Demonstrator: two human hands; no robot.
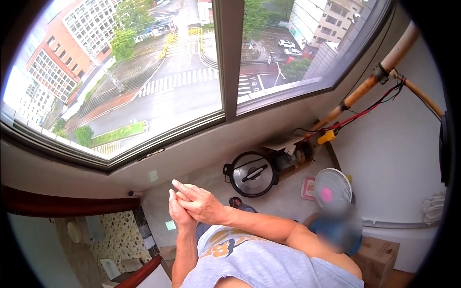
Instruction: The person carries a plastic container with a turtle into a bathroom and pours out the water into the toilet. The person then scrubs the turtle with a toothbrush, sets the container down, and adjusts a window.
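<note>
My left hand (179, 213) and my right hand (204, 205) are clasped together in front of my grey T-shirt (259, 259), left of the middle of the head view. The right hand's fingers fold across the left hand's fingers, and one fingertip points up to the left. Between the palms I cannot make out any object. Both hands are raised off the floor, touching nothing but each other. A large lidded pot (250, 174) with black handles stands on the floor beyond them, apart from both.
A wide window (158, 86) over a street fills the upper part. At right are a white fan (332, 187), a pink item (308, 188), a cardboard box (382, 253) and a slanting pole (360, 96) with red and black wires. A dark red frame (72, 205) runs along the left.
</note>
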